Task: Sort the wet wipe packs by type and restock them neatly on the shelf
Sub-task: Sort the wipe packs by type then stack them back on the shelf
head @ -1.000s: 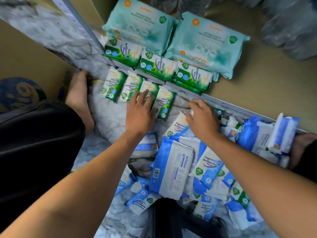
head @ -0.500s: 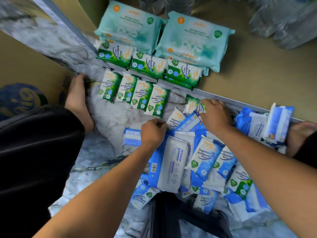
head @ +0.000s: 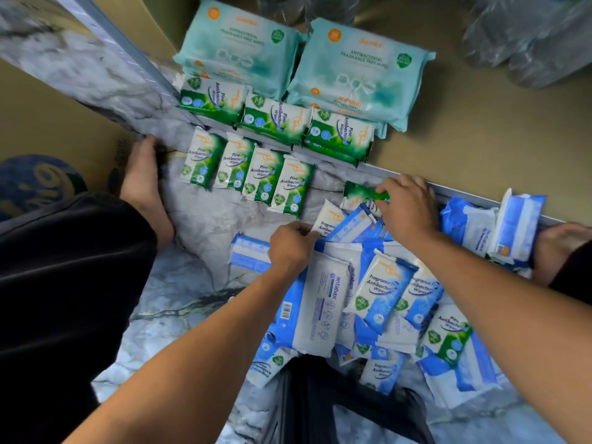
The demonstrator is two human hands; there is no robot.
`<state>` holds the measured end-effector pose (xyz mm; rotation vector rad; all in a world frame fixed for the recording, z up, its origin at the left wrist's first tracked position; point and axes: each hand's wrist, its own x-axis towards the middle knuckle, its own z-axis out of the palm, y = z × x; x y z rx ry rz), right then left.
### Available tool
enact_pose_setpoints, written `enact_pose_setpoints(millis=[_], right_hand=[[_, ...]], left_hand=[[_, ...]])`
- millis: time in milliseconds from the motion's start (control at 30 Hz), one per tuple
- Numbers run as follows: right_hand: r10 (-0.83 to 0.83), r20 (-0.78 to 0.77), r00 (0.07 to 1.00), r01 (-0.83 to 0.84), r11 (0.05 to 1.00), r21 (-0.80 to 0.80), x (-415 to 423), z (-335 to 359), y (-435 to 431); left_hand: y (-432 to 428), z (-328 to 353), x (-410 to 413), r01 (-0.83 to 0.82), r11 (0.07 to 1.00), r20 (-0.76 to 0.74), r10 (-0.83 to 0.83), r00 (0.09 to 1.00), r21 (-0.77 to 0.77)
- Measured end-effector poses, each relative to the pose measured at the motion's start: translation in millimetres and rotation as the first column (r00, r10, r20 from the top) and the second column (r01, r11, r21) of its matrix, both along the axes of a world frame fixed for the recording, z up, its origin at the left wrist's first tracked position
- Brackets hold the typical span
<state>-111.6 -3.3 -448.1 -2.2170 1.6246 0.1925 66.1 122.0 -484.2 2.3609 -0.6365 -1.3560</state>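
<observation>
Two large teal packs [head: 358,72] and three green pine packs [head: 275,118] lie on the tan shelf [head: 480,149]. In front of the shelf, several small green pine packs [head: 262,176] stand in a row on the marble floor. A loose heap of blue and white packs [head: 378,293] covers the floor at the right. My right hand [head: 407,206] pinches a small green pine pack [head: 360,195] at the heap's far edge. My left hand [head: 290,248] grips the corner of a white fragrance-free pack [head: 326,219]. A long white antabax pack [head: 320,309] lies below it.
My bare feet rest on the floor at the left [head: 144,184] and the right [head: 557,248]. A metal shelf rail [head: 455,195] borders the heap. A cardboard box [head: 48,123] stands at the left, wrapped bottles [head: 525,36] at the back right, a black bag [head: 336,402] below.
My left hand left the row of small green packs and dropped onto the heap. My right hand slid right and uncovered a green pack, which it now pinches.
</observation>
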Motion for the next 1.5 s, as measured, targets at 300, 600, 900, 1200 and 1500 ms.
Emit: enact_pose_setpoints(millis=[300,600,900,1200,1500], right_hand=[[0.000,0.207,0.978,0.035,0.986,-0.164,0.7,37.6,11.4],[0.046,0.279,0.959,-0.014,0.994,-0.113,5.0,73.0,83.7],[-0.187,0.187,0.964,0.168,0.979,0.112,-17.2,95.3,152.3],[-0.511,0.276,0.814,0.427,0.849,0.312,-46.6,118.4,178.3],[-0.605,0.394,0.692,0.386,0.771,0.507,-37.2,125.6,178.8]], left_hand=[[13.9,28.0,8.0,0.137,0.988,0.058,-0.132,0.989,-0.075],[85.2,69.7,22.8,0.048,0.993,0.151,-0.032,0.988,-0.105],[158.9,93.0,24.2,0.028,0.998,0.105,-0.033,0.994,0.051],[117.3,143.3,-29.0,-0.007,0.978,-0.155,-0.026,0.988,-0.211],[99.2,151.0,-59.6,-0.064,0.957,-0.334,-0.036,0.942,-0.282]])
